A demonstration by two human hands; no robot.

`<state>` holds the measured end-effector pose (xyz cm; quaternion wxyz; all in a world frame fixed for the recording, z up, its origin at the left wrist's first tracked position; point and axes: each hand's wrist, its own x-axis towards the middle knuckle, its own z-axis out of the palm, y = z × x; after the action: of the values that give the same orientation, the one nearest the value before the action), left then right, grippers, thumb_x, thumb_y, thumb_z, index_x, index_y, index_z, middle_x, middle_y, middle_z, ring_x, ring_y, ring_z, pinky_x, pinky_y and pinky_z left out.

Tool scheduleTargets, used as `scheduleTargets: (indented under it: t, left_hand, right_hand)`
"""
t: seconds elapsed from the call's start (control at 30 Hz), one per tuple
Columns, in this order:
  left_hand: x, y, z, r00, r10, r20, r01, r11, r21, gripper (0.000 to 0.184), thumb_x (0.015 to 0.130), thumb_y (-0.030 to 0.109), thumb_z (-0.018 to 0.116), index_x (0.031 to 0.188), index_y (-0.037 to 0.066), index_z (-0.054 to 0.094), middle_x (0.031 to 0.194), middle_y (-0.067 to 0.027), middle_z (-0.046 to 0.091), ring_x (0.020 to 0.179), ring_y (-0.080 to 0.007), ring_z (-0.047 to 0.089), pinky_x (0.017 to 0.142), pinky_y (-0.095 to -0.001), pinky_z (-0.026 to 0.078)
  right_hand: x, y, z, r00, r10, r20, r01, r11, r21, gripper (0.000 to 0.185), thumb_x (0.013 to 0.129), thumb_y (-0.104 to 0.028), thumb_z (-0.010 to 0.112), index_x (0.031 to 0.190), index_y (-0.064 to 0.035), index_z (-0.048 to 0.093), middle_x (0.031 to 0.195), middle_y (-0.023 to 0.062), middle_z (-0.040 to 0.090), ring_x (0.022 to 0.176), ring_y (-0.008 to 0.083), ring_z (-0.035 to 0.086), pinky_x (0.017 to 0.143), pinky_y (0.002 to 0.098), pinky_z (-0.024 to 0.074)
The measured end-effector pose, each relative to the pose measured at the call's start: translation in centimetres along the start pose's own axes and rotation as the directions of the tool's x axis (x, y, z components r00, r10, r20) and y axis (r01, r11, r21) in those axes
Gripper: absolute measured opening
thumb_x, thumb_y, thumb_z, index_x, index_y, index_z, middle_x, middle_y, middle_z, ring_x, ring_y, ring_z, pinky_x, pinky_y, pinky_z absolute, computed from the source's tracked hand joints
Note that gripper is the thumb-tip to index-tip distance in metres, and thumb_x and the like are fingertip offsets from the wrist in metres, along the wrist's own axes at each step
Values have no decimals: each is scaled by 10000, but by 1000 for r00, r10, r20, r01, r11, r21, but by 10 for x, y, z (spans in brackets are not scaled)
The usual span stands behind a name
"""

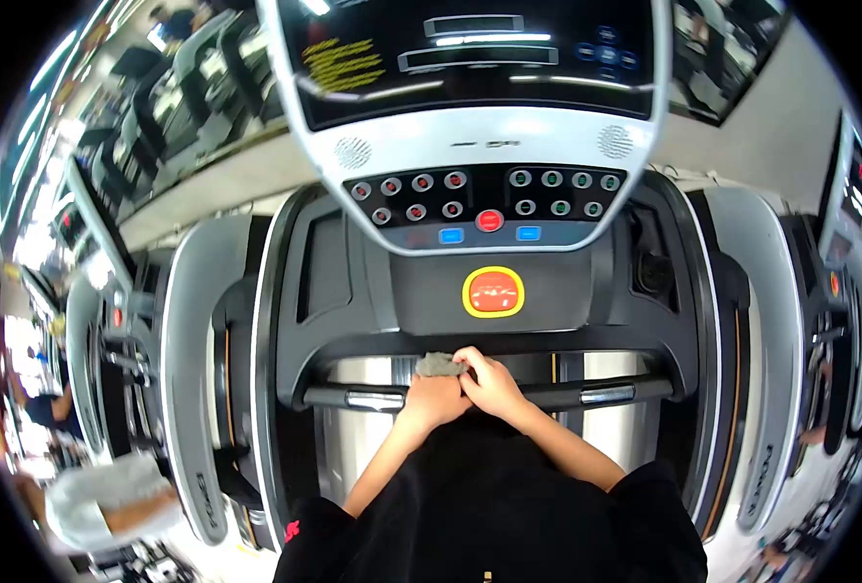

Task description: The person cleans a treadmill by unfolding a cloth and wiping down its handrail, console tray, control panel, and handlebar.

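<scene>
Both my hands meet at the middle of a treadmill's black front handlebar [538,396]. A crumpled grey cloth [440,364] lies bunched at the fingers of my left hand [435,396], which is closed on it. My right hand [490,381] touches the cloth's right edge with bent fingertips, beside the left hand. Above them is the console, with a red square button ringed in yellow [494,291], a row panel of small round buttons [489,199] and a dark screen [479,58].
Other treadmills stand close on the left [198,369] and right [766,369]. A person in a light shirt [120,500] is at the lower left. A cup recess [654,272] is right of the console's centre. Mirrors behind reflect more machines.
</scene>
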<state>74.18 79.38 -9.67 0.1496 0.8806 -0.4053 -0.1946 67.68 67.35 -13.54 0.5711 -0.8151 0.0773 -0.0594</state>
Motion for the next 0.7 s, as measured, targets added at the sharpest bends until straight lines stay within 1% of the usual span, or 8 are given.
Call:
scheduleTargets:
  t: [0.1, 0.17, 0.27, 0.33, 0.43, 0.53, 0.67, 0.7]
  left_hand:
    - [20, 20, 3, 955, -17, 295, 27, 999, -30, 290, 766, 258, 579, 917, 13, 618, 880, -206, 642, 852, -369, 613, 749, -444, 481]
    - [30, 34, 14, 944, 69, 322, -70, 998, -8, 300, 779, 257, 562, 937, 8, 615, 900, -209, 647, 857, -365, 621, 740, -433, 488]
    - [42, 78, 7, 885, 116, 450, -64, 990, -129, 326, 792, 261, 556, 980, 1, 611, 939, -217, 646, 897, -366, 617, 769, -433, 484]
    - [51, 100, 17, 868, 172, 466, -123, 983, -135, 337, 793, 268, 559, 982, -7, 609, 944, -220, 645, 904, -370, 614, 782, -433, 482]
    - [59, 132, 18, 861, 271, 430, -235, 962, -137, 367, 790, 281, 566, 997, -21, 600, 967, -228, 639, 926, -374, 607, 807, -432, 477]
    - [60, 140, 21, 867, 411, 282, -389, 912, -134, 415, 781, 299, 578, 1037, -28, 575, 1005, -243, 622, 953, -374, 596, 833, -437, 473]
    - [56, 107, 11, 891, 351, 288, -299, 931, -208, 415, 786, 299, 569, 1033, -33, 575, 998, -247, 619, 942, -384, 591, 829, -447, 468]
    - [50, 102, -5, 894, 273, 354, -224, 959, -172, 410, 790, 296, 561, 1032, -36, 576, 1017, -249, 613, 961, -387, 583, 846, -449, 456]
  right_hand:
    - [-16, 5, -17, 995, 9, -97, -16, 997, -72, 240, 798, -71, 512, 1037, -87, 501, 924, 188, 618, 880, 379, 590, 738, 441, 477]
    - [-29, 9, -32, 984, 59, -165, -74, 994, -84, 243, 790, -58, 512, 1032, -89, 507, 924, 186, 618, 889, 369, 589, 746, 437, 476]
    - [-51, 20, -59, 959, 66, -277, -95, 991, -93, 249, 789, -50, 530, 1037, -70, 515, 942, 154, 613, 880, 338, 598, 751, 394, 479]
    - [-67, 19, -81, 929, 129, -346, -158, 986, -56, 242, 786, -55, 513, 1027, -79, 512, 941, 174, 613, 899, 359, 591, 753, 409, 475]
    - [-87, 20, -110, 876, 215, -431, -216, 975, 47, 268, 779, -78, 540, 1045, -77, 507, 962, 161, 603, 911, 329, 596, 781, 383, 472]
    - [-92, 31, -119, 863, 117, -491, -115, 993, 35, 271, 765, -66, 541, 1033, -57, 501, 944, 143, 580, 871, 272, 585, 775, 351, 465]
    - [-71, 22, -110, 924, 93, -371, -84, 996, 42, 273, 746, -53, 560, 1012, -46, 501, 862, 108, 559, 786, 199, 563, 728, 308, 461]
    - [-64, 19, -101, 936, 48, -350, -47, 999, 10, 262, 749, -48, 565, 1003, -40, 503, 836, 96, 563, 759, 191, 572, 713, 305, 467]
